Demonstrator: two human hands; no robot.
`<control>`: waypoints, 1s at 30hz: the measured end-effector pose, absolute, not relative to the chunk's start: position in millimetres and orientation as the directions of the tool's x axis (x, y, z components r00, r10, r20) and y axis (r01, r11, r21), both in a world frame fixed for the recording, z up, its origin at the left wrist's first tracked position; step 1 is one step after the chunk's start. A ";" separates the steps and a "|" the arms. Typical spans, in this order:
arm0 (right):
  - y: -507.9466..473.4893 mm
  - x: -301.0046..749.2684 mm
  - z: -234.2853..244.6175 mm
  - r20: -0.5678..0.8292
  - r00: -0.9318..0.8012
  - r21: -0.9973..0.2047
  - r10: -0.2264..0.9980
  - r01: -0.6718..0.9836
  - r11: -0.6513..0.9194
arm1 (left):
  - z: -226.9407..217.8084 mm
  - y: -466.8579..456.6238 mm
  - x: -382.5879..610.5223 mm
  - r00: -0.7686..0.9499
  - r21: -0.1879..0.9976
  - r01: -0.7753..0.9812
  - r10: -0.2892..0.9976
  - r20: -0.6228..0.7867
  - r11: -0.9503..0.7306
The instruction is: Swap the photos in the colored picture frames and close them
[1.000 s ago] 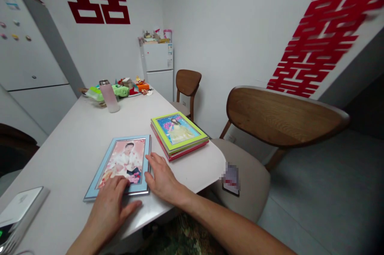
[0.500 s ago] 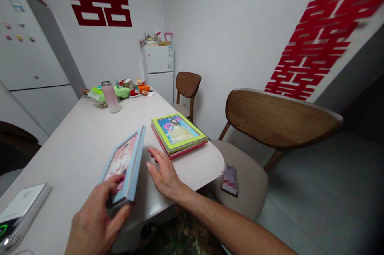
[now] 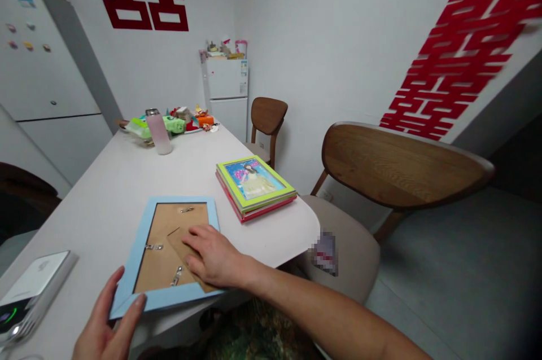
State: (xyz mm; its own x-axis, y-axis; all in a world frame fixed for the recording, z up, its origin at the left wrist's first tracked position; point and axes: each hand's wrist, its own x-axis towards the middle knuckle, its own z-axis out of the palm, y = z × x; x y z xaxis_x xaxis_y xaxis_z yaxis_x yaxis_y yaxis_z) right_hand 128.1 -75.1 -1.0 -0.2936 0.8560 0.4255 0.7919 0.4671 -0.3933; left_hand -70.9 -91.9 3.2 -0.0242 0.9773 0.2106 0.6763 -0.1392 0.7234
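Observation:
A light blue photo frame (image 3: 146, 230) lies face down at the near edge of the table, its brown backing board (image 3: 158, 270) and small metal clips showing. My left hand (image 3: 108, 315) grips the frame's near left corner, thumb on the top face and fingers at the side. Over the right half of the backing, my right hand (image 3: 215, 258) has its bent fingers on the brown stand flap (image 3: 180, 241); its palm hides part of the flap and the frame's right side. Beyond the right hand sits a stack of photo frames, a lime green one (image 3: 254, 182) on top.
A white power bank (image 3: 36, 286) with a lit display lies at the left on the white table (image 3: 186, 171). A pink bottle (image 3: 158, 133) and several packages (image 3: 175, 124) stand farther back. Wooden chairs (image 3: 402, 165) flank the table; a blurred item (image 3: 325, 254) rests on the near right seat.
The blue frame has turned from tilted, picture side showing, to lying back side up. My right hand has come from beside it onto the stand flap; my left hand has shifted down and left.

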 end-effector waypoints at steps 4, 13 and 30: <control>-75.1 132.7 0.3 0.405 -0.404 -0.323 0.820 0.776 0.542 | -21.1 -98.0 -78.6 0.120 0.629 0.757 0.985 0.126 -0.173; -74.2 138.0 1.8 0.325 -0.485 -0.371 0.812 0.724 0.582 | -56.8 -101.5 -79.7 0.364 0.284 0.815 0.827 0.428 -0.505; -37.5 151.5 -10.0 0.250 -0.148 -0.264 0.957 0.940 0.215 | -14.5 -87.1 -65.8 0.484 0.586 0.646 0.856 0.180 -0.488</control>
